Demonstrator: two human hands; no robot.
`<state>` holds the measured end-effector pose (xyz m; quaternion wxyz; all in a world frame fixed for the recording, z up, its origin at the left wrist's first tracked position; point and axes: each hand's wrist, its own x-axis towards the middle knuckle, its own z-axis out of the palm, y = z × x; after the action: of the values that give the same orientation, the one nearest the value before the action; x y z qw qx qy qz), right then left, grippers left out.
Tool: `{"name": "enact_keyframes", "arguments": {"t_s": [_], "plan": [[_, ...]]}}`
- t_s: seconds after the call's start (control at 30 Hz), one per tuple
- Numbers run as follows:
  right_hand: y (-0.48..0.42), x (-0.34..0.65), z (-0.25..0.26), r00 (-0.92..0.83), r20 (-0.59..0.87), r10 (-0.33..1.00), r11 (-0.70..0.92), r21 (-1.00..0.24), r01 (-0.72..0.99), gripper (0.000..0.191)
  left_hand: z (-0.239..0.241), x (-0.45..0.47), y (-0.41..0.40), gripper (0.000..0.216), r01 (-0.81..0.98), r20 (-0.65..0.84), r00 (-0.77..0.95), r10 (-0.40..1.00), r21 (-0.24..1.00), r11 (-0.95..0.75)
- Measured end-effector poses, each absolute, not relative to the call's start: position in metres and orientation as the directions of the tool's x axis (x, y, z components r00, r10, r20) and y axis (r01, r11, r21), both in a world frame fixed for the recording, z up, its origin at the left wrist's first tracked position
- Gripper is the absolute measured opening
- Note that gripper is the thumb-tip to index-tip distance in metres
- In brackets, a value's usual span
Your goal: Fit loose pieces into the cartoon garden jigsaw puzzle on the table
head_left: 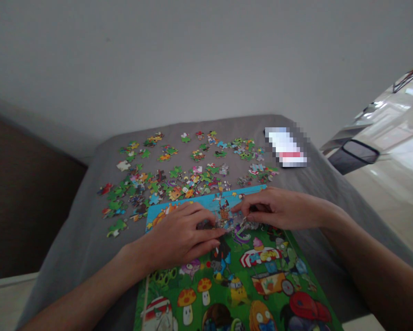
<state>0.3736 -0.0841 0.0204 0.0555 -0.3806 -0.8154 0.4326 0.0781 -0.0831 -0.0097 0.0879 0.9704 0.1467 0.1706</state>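
Head view: our left hand (189, 234) and right hand (265, 207), fingers bent, rest over the puzzle (236, 278) on the grey surface (78, 220); we cannot tell if they grip anything. Loose pieces (174, 193) beyond look light, stiff, best pinched by their edges.

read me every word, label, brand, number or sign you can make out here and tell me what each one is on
No readable text anywhere.
Smartphone: screen pixelated, nothing legible.
Jigsaw puzzle: cartoon pictures, no words I can make out.
Loose puzzle pieces: too small and blurred to read any marks.
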Motion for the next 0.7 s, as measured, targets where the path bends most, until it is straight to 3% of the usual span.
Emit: {"name": "enact_keyframes", "arguments": {"t_s": [0.7], "plan": [[-0.0841, 0.3707, 0.0186, -0.717, -0.214, 0.663, 0.36, -0.749, 0.556, 0.017, -0.0058, 0.0735, -0.0786, 0.033, 0.292, 0.193, 0.925, 0.328, 0.194, -0.937]]}}
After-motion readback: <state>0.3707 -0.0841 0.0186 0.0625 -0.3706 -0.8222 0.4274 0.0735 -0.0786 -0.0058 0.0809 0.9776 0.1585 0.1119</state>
